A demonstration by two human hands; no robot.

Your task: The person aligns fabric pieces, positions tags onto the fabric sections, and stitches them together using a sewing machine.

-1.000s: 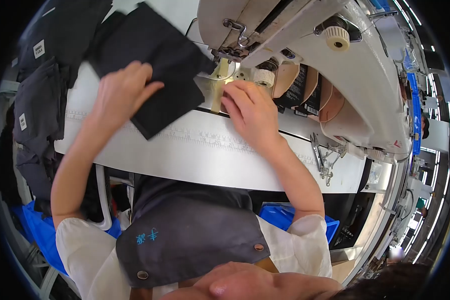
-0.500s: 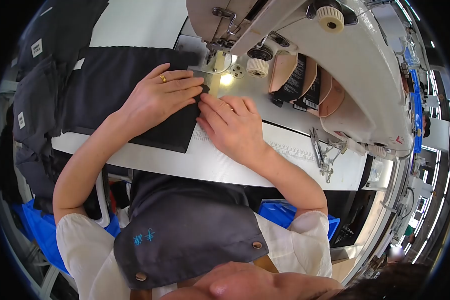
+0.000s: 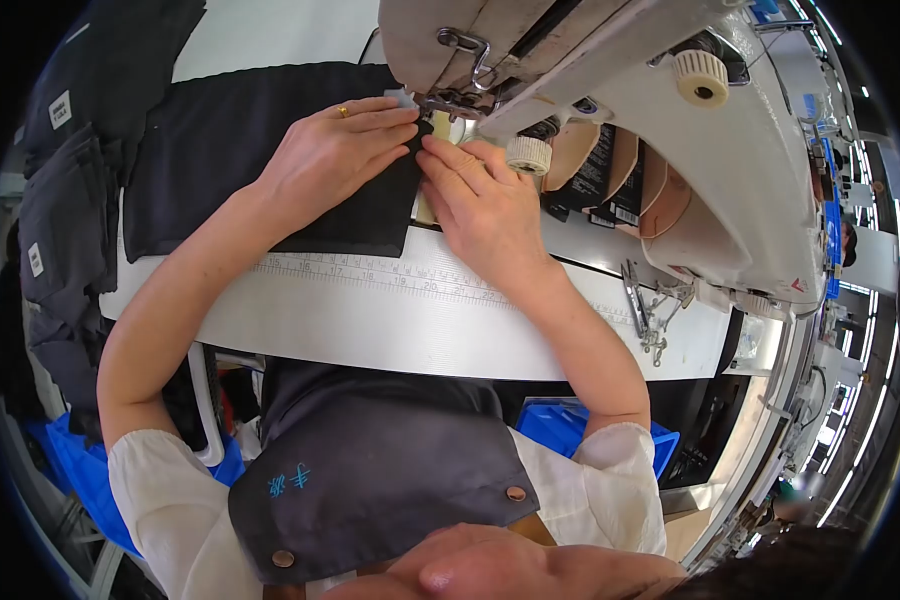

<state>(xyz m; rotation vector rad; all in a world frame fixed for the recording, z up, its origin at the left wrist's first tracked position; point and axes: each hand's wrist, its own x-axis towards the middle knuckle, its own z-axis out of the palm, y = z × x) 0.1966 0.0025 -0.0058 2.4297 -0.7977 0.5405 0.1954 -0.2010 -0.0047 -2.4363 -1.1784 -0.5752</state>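
Note:
A black fabric piece (image 3: 230, 150) lies flat on the white sewing table (image 3: 370, 330), its right edge at the needle area of the sewing machine (image 3: 710, 170). My left hand (image 3: 335, 165) rests flat on the fabric with its fingers stretched to the right, a ring on one finger. Beside it, my right hand (image 3: 485, 205) touches the fabric's right edge near the presser foot, fingers bent together; its fingertips are close to the left hand's. A small grey piece (image 3: 400, 98) shows just above my left fingertips. What the right fingertips pinch, if anything, is hidden.
Stacks of dark fabric with white labels (image 3: 70, 220) hang at the left edge. Tan and black cards (image 3: 620, 180) stand under the machine arm. Thread snips (image 3: 634, 298) lie at the right of the table. Blue bins (image 3: 555, 425) sit below. A ruler strip runs along the table.
The fabric has been turned to lie straight and moved up toward the needle. My left hand has moved right across it; my right hand has gone left, then up with the fabric edge.

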